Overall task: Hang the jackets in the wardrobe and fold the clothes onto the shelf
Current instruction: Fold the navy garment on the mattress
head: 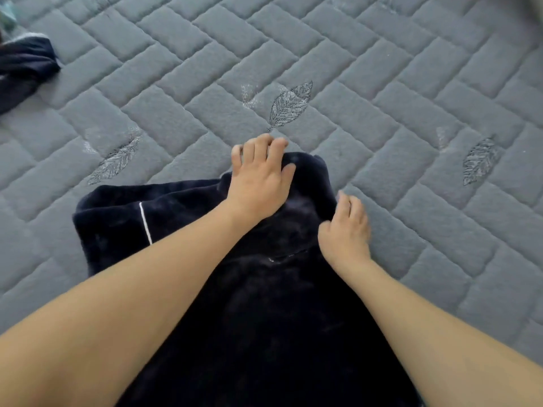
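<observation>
1. I am partway into folding one garment: the dark fleece garment [182, 227] lies spread on the grey quilted mattress [382, 83], bunched at its far end and not yet squared into a neat stack. I judge the fold barely begun.

2. My left hand [258, 177] rests on the far end of the garment, fingers nearly straight and spread, the tips reaching just past the cloth onto the mattress. It presses and holds nothing.

3. My right hand [346, 227] sits at the garment's right edge, fingers bent down over the cloth. It is blurred, so I cannot tell whether it pinches the edge or only touches it.

4. The garment lies in the near middle of the mattress. Its long axis runs from the near edge, where it passes out of view between my forearms, away toward the far side, with the bunched end pointing away from me. A thin white piping line [146, 223] on its left part runs roughly along that same axis.

5. Left to do, as far as I can see: finish folding this piece and carry it to the shelf. Another dark garment [23, 71] lies crumpled near the far left edge of the mattress, well apart, untouched. Neither wardrobe nor shelf is in view, so how much is already put away is hidden from me.
</observation>
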The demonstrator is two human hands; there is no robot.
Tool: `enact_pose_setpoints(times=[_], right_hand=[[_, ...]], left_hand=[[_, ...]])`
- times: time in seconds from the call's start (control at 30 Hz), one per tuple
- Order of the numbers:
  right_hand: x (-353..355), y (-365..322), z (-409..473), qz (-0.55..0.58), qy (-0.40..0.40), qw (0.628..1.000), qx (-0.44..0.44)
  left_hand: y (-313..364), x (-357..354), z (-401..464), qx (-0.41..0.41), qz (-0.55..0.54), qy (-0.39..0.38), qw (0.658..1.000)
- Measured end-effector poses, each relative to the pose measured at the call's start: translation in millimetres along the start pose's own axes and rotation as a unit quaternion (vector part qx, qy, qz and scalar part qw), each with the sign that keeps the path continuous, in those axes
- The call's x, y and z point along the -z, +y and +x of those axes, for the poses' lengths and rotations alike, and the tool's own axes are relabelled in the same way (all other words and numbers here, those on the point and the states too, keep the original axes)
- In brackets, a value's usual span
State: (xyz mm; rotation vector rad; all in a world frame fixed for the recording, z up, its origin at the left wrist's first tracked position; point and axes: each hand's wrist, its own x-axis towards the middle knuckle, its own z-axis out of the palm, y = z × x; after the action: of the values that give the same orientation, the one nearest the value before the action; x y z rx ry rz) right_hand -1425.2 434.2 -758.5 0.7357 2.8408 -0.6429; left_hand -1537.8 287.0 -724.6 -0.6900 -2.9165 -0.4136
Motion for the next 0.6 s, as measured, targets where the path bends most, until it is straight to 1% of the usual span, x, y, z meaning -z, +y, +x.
enact_pose_setpoints(times=[0.03,0.07,0.1,0.13,0.2,0.23,0.27,0.3,0.37,0.43,0.5,0.57,0.6], right_hand=[[-1,-7,-4,-0.005,0.031,0.998,0.053],[-2,-14,-7,-0.015,0.04,0.993,0.106],[-4,-19,-8,-0.039,0.016,0.988,0.151],[-8,-24,-9,-0.073,-0.03,0.98,0.183],[-19,-28,-7,-0.148,-0.145,0.958,0.196],[-23,-30,-5,-0.169,-0.183,0.95,0.188],[-27,-32,-3,-0.178,-0.2,0.947,0.176],[-29,-34,-1,-0.183,-0.204,0.947,0.166],[-30,-37,-2,-0.195,-0.202,0.947,0.153],[-30,-38,-8,-0.198,-0.185,0.952,0.142],[-28,-36,-20,-0.196,-0.157,0.96,0.123],[-33,-29,-40,-0.2,-0.136,0.964,0.114],[-37,-23,-53,-0.204,-0.123,0.963,0.124]], left_hand=[[-2,11,-20,-0.05,0.012,0.035,0.998],[-10,18,-44,-0.091,0.032,0.041,0.994],[-25,19,-69,-0.112,0.06,0.007,0.992],[-45,18,-90,-0.105,0.094,-0.064,0.988],[-88,9,-114,-0.031,0.136,-0.223,0.965],[-104,2,-116,0.014,0.138,-0.277,0.951],[-114,-4,-113,0.044,0.138,-0.314,0.938],[-118,-10,-110,0.053,0.143,-0.327,0.933],[-113,-12,-105,0.051,0.153,-0.329,0.93],[-103,-7,-108,0.059,0.154,-0.307,0.937],[-91,1,-122,0.067,0.142,-0.257,0.954],[-77,8,-151,0.036,0.098,-0.196,0.975],[-71,10,-173,0.014,0.066,-0.187,0.98]])
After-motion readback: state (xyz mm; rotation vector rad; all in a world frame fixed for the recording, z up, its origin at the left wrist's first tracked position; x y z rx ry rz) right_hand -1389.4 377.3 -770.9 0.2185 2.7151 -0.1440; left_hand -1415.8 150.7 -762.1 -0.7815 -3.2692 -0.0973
